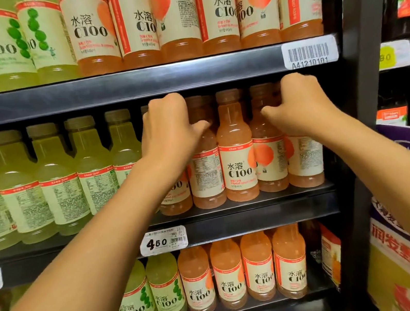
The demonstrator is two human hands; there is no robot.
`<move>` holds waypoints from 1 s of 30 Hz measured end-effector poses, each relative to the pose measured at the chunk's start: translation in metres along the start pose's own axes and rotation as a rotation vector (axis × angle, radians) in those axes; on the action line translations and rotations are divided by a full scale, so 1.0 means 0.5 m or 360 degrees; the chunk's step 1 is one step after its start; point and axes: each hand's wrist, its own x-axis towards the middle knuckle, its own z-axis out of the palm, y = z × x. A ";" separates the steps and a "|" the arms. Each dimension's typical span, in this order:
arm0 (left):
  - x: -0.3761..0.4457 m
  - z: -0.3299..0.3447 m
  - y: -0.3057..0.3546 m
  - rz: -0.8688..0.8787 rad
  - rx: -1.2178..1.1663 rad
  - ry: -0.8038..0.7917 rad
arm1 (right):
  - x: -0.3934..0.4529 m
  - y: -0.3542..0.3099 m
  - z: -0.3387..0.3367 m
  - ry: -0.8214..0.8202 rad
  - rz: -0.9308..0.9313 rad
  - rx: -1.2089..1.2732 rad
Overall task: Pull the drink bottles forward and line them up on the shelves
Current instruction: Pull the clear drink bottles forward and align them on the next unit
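On the middle shelf (236,220) stand orange C100 drink bottles at the right and yellow-green ones (58,179) at the left. My left hand (167,131) grips the neck of the leftmost orange bottle (176,201), with the thumb reaching onto the second orange bottle (206,177). My right hand (299,107) grips the neck of the rightmost orange bottle (305,163). Two orange bottles, among them one with its label facing front (236,155), stand untouched between my hands. The gripped bottles' caps are hidden by my fingers.
The upper shelf (132,84) holds green and orange bottles right above my hands. The lower shelf carries more bottles (258,268) and a tilted carton (332,256). A black upright post (364,47) bounds the shelf on the right; a purple and yellow box (407,270) is beside it.
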 end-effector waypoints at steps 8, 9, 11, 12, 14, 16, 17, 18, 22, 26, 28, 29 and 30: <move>0.005 0.005 -0.017 -0.0131 -0.0154 -0.0082 | -0.011 -0.021 0.009 0.0234 -0.0149 -0.0192; 0.004 0.006 -0.018 -0.0134 -0.0151 -0.0073 | -0.010 -0.020 0.008 0.0213 -0.0137 -0.0147; 0.002 0.010 -0.014 -0.0123 -0.0126 -0.0058 | -0.006 -0.018 0.005 0.0164 -0.0120 -0.0097; 0.001 0.011 -0.012 -0.0115 -0.0115 -0.0043 | -0.004 -0.017 0.003 0.0131 -0.0104 -0.0091; -0.003 0.009 -0.008 -0.0098 -0.0106 0.0001 | -0.001 -0.015 -0.003 0.0046 -0.0060 -0.0068; -0.008 0.007 -0.007 -0.0068 -0.0079 0.0037 | 0.003 -0.010 -0.012 -0.0046 -0.0019 -0.0009; -0.009 0.006 -0.008 -0.0057 -0.0061 0.0036 | 0.003 -0.009 -0.015 -0.0071 0.0000 0.0008; -0.008 0.006 -0.009 -0.0050 -0.0053 0.0018 | 0.001 -0.010 -0.017 -0.0070 -0.0002 0.0002; 0.006 0.003 -0.011 -0.0071 -0.0127 -0.0138 | -0.020 -0.023 -0.009 0.0139 -0.0133 -0.0145; 0.010 0.000 -0.019 -0.0043 -0.0078 -0.0066 | -0.019 -0.020 -0.003 0.0160 -0.0101 -0.0050; 0.007 0.001 -0.019 -0.0003 -0.0048 -0.0004 | -0.012 -0.011 -0.004 0.0089 0.0004 0.0078; 0.005 0.003 -0.017 0.0006 -0.0033 0.0027 | -0.010 -0.006 -0.005 0.0040 0.0059 0.0148; 0.002 0.006 -0.016 0.0006 -0.0019 0.0050 | -0.009 -0.002 -0.005 -0.0009 0.0100 0.0208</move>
